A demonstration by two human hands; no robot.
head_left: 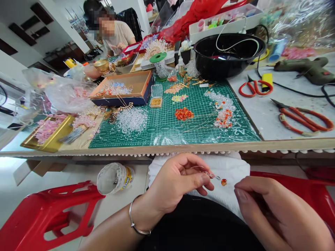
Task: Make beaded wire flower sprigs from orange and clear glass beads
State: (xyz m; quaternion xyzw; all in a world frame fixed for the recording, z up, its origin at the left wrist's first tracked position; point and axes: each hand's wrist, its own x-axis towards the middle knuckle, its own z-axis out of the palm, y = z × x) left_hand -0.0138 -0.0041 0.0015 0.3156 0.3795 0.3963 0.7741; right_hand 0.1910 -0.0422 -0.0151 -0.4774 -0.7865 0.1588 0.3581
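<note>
Between the thumb and fingers of my left hand (180, 181) is a thin beaded wire with clear beads. An orange-red bead (223, 182) sticks out at its right end, toward my right hand. My right hand (280, 205) has thumb and forefinger pinched together just right of that bead; whatever is in the pinch is too small to make out. Both hands are above my lap, in front of the table edge. On the green cutting mat (157, 129) lie a pile of orange-red beads (184, 113), a heap of clear beads (132, 120) and several finished-looking beaded wires (223, 118).
Red-handled pliers (300, 116), small scissors (255, 87) and a glue gun (306, 68) lie at right. A black basin (229, 57) stands behind the mat, an open box (123, 89) at left. Red stools (52, 212) and a bucket (113, 179) are below. Another person (115, 33) sits across.
</note>
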